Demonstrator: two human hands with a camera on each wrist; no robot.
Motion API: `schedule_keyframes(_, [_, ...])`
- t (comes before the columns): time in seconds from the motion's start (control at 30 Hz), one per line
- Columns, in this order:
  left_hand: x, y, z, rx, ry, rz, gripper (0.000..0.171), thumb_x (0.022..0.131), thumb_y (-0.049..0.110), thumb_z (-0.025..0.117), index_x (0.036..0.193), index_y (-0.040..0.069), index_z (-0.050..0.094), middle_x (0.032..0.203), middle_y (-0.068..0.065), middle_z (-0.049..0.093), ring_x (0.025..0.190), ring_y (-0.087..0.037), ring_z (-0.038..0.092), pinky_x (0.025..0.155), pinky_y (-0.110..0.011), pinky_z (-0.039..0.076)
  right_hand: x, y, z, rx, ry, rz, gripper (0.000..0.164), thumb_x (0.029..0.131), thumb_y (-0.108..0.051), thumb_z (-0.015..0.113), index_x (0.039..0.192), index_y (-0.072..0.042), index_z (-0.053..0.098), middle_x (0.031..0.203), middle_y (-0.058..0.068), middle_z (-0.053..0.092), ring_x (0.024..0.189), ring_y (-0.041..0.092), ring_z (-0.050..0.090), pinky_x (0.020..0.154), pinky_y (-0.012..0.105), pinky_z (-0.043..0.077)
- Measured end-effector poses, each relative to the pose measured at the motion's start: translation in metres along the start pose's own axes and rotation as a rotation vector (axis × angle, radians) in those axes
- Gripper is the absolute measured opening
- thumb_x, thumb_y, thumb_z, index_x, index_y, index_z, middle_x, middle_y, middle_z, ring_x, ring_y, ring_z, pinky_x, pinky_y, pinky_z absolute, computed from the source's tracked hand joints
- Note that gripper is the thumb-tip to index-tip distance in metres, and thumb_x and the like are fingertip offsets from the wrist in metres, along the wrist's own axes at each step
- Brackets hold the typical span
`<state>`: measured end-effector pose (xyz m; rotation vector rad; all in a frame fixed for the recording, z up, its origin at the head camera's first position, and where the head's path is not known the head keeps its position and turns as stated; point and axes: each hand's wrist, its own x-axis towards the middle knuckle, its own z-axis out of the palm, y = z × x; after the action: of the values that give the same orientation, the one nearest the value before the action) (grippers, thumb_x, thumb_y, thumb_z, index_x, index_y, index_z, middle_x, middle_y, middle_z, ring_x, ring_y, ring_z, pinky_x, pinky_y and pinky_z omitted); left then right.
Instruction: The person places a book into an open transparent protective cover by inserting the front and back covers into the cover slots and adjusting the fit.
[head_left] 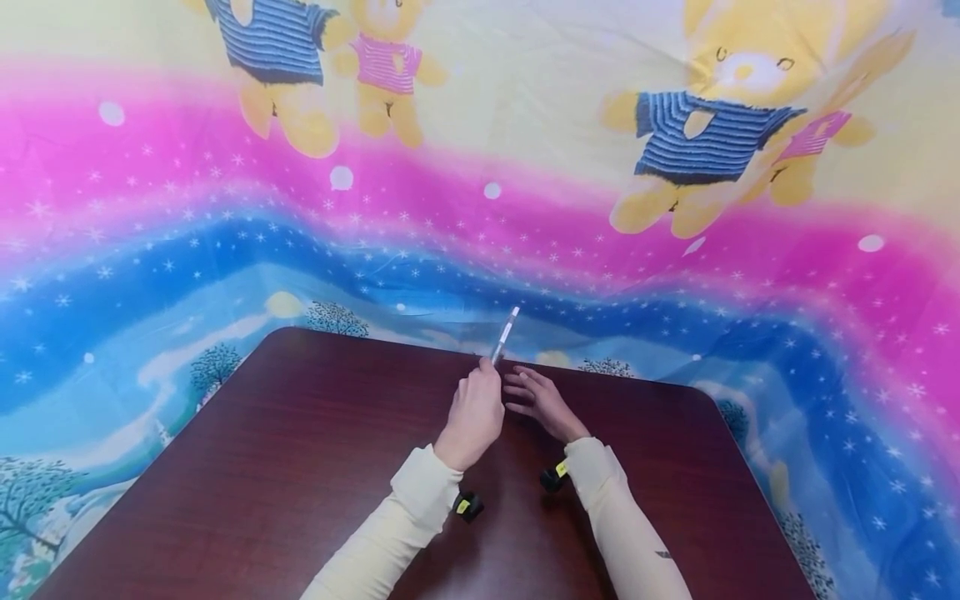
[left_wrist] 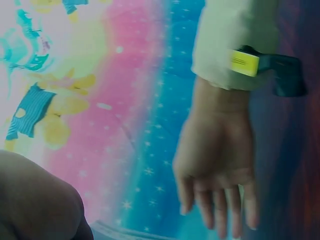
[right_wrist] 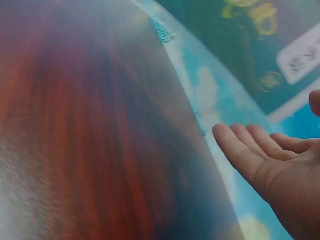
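In the head view my left hand (head_left: 474, 412) grips a slim white-and-silver pen (head_left: 504, 335), which points up and away past the table's far edge. The lower part of the pen is hidden in the fist. Beside it, my right hand (head_left: 545, 406) has its fingers extended towards the left hand and holds nothing. The left wrist view shows the right hand (left_wrist: 215, 145) palm-on with straight fingers, and a blurred part of the left hand (left_wrist: 37, 200) at lower left. At the right of the right wrist view, the right hand (right_wrist: 280, 165) has its fingers stretched out.
Under both hands lies a dark red-brown wooden table (head_left: 262, 467) with rounded corners. A patterned cloth (head_left: 465, 225) with bears and snowflakes hangs behind and around it. Black wrist cameras (head_left: 468, 506) sit at the cuffs. A dark green surface (right_wrist: 215, 55) appears in the right wrist view.
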<state>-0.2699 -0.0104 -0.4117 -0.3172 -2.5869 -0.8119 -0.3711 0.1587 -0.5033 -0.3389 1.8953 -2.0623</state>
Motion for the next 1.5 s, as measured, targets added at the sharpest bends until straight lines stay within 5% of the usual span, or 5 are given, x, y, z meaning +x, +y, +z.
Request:
schedule_keyframes(0.37, [0.008, -0.003, -0.014, -0.253, -0.106, -0.077, 0.039, 0.093, -0.006, 0.06, 0.131, -0.007, 0.052, 0.121, -0.026, 0.068, 0.106, -0.036, 0.072, 0.078, -0.047, 0.062, 0.0, 0.018, 0.012, 0.007, -0.04, 0.106, 0.06, 0.111, -0.043, 0.037, 0.159, -0.007, 0.03, 0.152, 0.026, 0.047, 0.126, 0.029, 0.062, 0.102, 0.047, 0.054])
schedule_keyframes(0.6, [0.01, -0.006, -0.018, -0.348, -0.099, -0.117, 0.036, 0.1, -0.002, 0.052, 0.136, -0.005, 0.051, 0.123, -0.026, 0.068, 0.107, -0.038, 0.071, 0.081, -0.052, 0.061, -0.004, 0.014, 0.018, 0.106, -0.096, 0.074, 0.06, 0.112, -0.043, 0.031, 0.157, -0.003, 0.029, 0.129, 0.01, 0.067, 0.106, 0.015, 0.071, 0.092, 0.039, 0.059])
schedule_keyframes(0.8, [0.012, -0.016, -0.017, -0.389, -0.087, -0.13, 0.036, 0.105, 0.003, 0.044, 0.14, -0.006, 0.05, 0.12, -0.025, 0.069, 0.101, -0.034, 0.072, 0.08, -0.047, 0.061, -0.007, 0.011, 0.014, 0.093, -0.05, 0.014, 0.054, 0.112, -0.035, 0.038, 0.152, 0.002, 0.037, 0.107, 0.0, 0.074, 0.093, 0.015, 0.075, 0.079, 0.034, 0.062])
schedule_keyframes(1.27, [0.006, -0.066, 0.011, -0.446, 0.019, -0.014, 0.031, 0.102, -0.002, 0.046, 0.13, -0.012, 0.055, 0.107, -0.028, 0.071, 0.097, -0.035, 0.07, 0.083, -0.049, 0.058, -0.017, 0.014, -0.008, -0.077, 0.066, -0.042, 0.045, 0.11, -0.027, 0.047, 0.143, 0.003, 0.049, 0.117, 0.017, 0.072, 0.093, 0.022, 0.075, 0.071, 0.037, 0.062])
schedule_keyframes(1.5, [0.006, -0.087, 0.029, -0.531, 0.005, -0.086, 0.033, 0.1, 0.001, 0.054, 0.132, -0.009, 0.059, 0.115, -0.026, 0.071, 0.1, -0.033, 0.071, 0.082, -0.047, 0.06, -0.021, 0.01, -0.016, -0.11, 0.088, -0.06, 0.044, 0.109, -0.023, 0.049, 0.144, 0.004, 0.048, 0.115, 0.02, 0.072, 0.089, 0.022, 0.075, 0.069, 0.038, 0.063])
